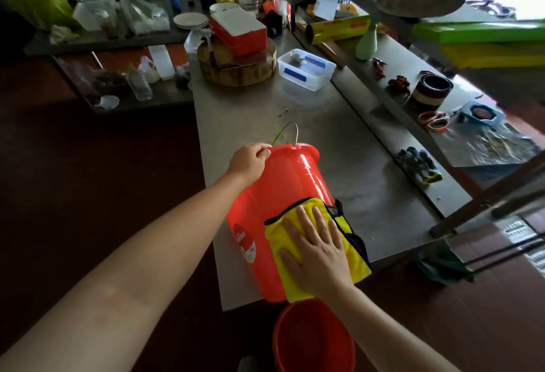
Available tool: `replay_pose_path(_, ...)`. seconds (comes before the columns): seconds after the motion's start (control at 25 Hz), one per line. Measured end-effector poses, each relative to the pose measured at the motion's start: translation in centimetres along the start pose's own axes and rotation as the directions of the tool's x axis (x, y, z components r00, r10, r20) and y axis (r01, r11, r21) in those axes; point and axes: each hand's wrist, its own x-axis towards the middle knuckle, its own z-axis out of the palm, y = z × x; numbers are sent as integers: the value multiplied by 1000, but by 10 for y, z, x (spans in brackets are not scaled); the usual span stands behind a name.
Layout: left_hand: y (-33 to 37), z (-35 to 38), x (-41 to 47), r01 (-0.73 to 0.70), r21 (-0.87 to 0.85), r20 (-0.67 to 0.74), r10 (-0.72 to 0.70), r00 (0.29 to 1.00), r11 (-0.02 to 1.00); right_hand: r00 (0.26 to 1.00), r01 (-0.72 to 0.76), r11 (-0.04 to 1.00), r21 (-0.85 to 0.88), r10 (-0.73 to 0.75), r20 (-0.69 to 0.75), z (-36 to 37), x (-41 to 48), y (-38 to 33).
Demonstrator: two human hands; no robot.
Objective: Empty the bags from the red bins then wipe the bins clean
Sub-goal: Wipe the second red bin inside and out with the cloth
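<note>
A red bin lies on its side on the steel table, its mouth pointing away from me and its wire handle sticking up. My left hand grips the bin's rim at the far end. My right hand lies flat with straight fingers on a yellow cloth with black edging, pressing it against the bin's outer wall near the base. A second red bin stands upright on the floor just below the table's near edge; its inside looks bare.
Farther along the table are a round wooden chopping block with a red-and-white box on it and a clear plastic container. A lower shelf on the right holds gloves, scissors and a dark jar. Bottles and bags crowd the back.
</note>
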Motion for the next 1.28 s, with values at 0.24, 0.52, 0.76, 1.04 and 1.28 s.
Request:
replay_pose_path(0.24,-22,-8,-8,3,-65,-46,-6,999,998,996,-84,989,125,77,54,-22,110,-11)
replay_pose_path(0.52,-41,-20,-18,25,-147,-46,-32,998,989,998,-39,992,117,33,48,-23,115,-23)
replay_pose_path(0.76,-38,-25,-24,65,-115,-16,-68,998,991,1000,-9,994,112,6,23,-10,32,-4)
replay_pose_path(1.04,8,10,-9,-208,240,-11,217,976,948,1000,1,996,84,0,-17,0,3,-10)
replay_pose_path(1.28,-20,19,-13,-267,392,-115,335,935,880,999,-1,994,110,-3,41,-7,25,-16)
